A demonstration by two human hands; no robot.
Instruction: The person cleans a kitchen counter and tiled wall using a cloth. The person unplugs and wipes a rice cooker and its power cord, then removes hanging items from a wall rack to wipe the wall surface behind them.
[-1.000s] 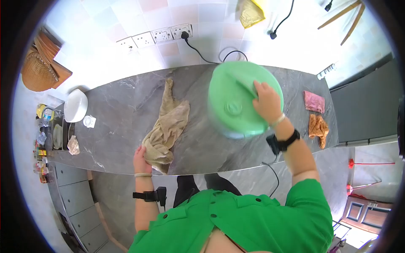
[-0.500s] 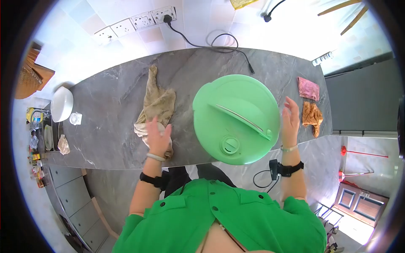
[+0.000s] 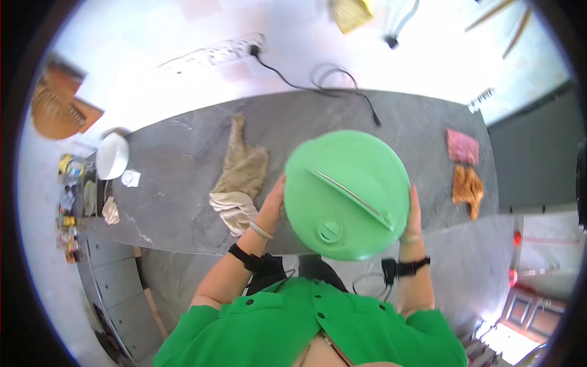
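A round green rice cooker [image 3: 342, 183] is seen from above, with a handle across its lid and a round steam vent near its front. My left hand [image 3: 275, 200] presses against its left side; the fingertips are partly hidden by its edge. On the opposite side, my right hand [image 3: 414, 214] holds the wall, its fingers largely out of sight. Left of the cooker, a crumpled beige cloth [image 3: 246, 162] with a whitish end lies on the counter. Whether the cooker's base touches the counter cannot be seen.
A black power cord [image 3: 333, 92] trails from the wall socket [image 3: 235, 49] onto the grey counter [image 3: 177, 165]. At the right lie a pink cloth [image 3: 462, 147] and an orange-brown cloth [image 3: 467, 189]. A white bowl [image 3: 112, 156] stands at the far left.
My left hand has left the beige cloth and come to the cooker's left side. My right hand has closed in on its right side. The view has shifted.
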